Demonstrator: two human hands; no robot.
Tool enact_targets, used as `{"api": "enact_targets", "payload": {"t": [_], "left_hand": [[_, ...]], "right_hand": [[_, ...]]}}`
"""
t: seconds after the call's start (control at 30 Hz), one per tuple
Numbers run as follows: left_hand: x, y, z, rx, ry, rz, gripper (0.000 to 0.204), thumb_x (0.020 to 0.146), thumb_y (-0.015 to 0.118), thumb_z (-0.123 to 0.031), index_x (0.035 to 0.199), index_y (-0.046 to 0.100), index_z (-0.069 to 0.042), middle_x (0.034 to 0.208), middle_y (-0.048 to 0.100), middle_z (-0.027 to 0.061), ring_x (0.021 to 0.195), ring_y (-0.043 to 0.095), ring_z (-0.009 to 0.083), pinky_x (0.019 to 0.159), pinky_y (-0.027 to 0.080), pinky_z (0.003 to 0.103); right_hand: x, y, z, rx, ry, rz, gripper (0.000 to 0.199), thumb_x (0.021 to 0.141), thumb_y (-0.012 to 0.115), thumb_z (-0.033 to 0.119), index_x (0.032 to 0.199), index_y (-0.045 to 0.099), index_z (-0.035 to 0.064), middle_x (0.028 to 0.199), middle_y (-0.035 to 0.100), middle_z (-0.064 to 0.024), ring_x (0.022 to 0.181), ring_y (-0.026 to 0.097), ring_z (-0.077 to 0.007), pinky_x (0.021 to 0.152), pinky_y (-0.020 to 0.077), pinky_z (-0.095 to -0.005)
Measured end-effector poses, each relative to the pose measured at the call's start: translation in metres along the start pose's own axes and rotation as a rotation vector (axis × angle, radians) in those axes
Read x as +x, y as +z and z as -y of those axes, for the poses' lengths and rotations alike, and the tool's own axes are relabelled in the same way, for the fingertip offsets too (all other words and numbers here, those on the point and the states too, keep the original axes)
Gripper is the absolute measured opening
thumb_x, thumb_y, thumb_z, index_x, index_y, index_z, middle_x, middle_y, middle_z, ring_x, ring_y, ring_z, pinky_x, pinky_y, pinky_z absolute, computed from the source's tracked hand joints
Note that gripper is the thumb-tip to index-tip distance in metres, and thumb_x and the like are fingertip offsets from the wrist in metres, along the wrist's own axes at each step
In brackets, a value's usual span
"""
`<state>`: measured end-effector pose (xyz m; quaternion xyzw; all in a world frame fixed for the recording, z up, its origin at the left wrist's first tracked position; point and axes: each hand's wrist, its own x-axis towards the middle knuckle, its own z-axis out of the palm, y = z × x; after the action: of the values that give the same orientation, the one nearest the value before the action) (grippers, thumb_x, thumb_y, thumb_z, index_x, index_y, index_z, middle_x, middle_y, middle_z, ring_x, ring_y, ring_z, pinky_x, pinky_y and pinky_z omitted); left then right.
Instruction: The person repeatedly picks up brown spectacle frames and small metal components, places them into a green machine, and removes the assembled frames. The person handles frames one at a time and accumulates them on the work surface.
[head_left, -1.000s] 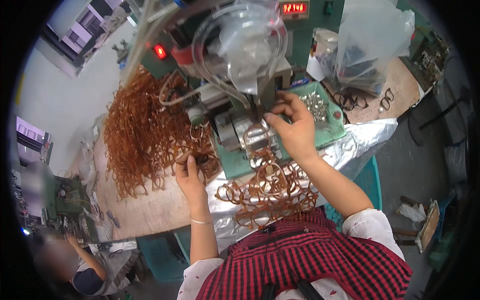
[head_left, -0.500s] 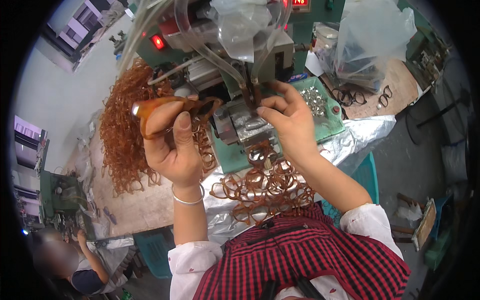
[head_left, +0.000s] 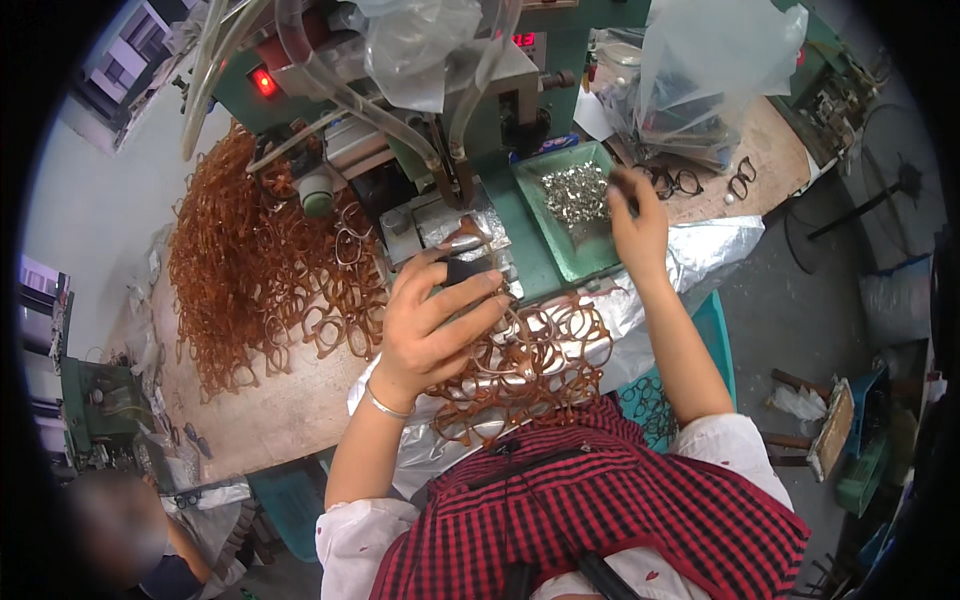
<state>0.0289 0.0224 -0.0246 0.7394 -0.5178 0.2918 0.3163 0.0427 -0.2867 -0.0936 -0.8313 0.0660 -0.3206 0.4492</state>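
Observation:
My left hand [head_left: 430, 325] is closed at the metal fixture block [head_left: 410, 225] of a green bench machine, its fingers bent over an amber eyeglass frame [head_left: 466, 236]. Much of that frame is hidden behind the fingers, and a dark patch shows beneath them. My right hand [head_left: 643, 230] is over the right edge of a green tray [head_left: 572, 262] with many small silvery metal parts [head_left: 575, 193]. Its fingers are bent and slightly blurred, thumb apart, and nothing shows between them. Two clear tubes [head_left: 385, 120] run down to the machine's head above the block.
A big heap of amber eyeglass frames [head_left: 215, 270] covers the left of the bench. More amber frames [head_left: 540, 365] lie on foil before me. Dark frames [head_left: 685, 182] and plastic bags [head_left: 700, 90] lie at right. A teal basket [head_left: 712, 335] stands below. Another person sits lower left.
My left hand has come down and right to the block with the amber frame. My right hand has left the block and moved right to the tray. The view has shifted slightly.

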Motion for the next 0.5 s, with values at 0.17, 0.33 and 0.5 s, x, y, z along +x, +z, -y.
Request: {"api": "enact_targets", "payload": {"t": [0.17, 0.33, 0.5], "left_hand": [[-0.001, -0.003, 0.002, -0.011, 0.005, 0.011, 0.034, 0.071, 0.074, -0.01, 0.105, 0.076, -0.01, 0.117, 0.073, 0.007, 0.096, 0.064, 0.0307, 0.09, 0.053, 0.051], [-0.012, 0.002, -0.012, 0.058, -0.073, -0.016, 0.037, 0.075, 0.075, -0.014, 0.112, 0.075, -0.015, 0.129, 0.069, 0.0074, 0.096, 0.061, 0.0274, 0.099, 0.05, 0.05], [-0.057, -0.015, -0.024, 0.392, -0.224, -0.262, 0.032, 0.084, 0.075, -0.009, 0.116, 0.071, -0.015, 0.129, 0.068, 0.0107, 0.104, 0.065, 0.0246, 0.104, 0.047, 0.045]], "right_hand": [[-0.03, -0.003, 0.015, -0.293, -0.158, 0.199, 0.013, 0.08, 0.074, 0.011, 0.092, 0.072, 0.0072, 0.099, 0.068, -0.0108, 0.1, 0.061, -0.0336, 0.088, 0.0482, -0.0422], [-0.023, 0.022, 0.007, -0.472, -0.263, 0.153, 0.014, 0.078, 0.076, 0.011, 0.088, 0.071, 0.0044, 0.093, 0.065, -0.0114, 0.096, 0.06, -0.0341, 0.085, 0.0481, -0.0447], [-0.035, 0.013, 0.002, -0.373, -0.125, 0.054, 0.012, 0.082, 0.073, 0.01, 0.092, 0.071, 0.0037, 0.089, 0.07, -0.0112, 0.085, 0.066, -0.032, 0.079, 0.0519, -0.0407]]}}
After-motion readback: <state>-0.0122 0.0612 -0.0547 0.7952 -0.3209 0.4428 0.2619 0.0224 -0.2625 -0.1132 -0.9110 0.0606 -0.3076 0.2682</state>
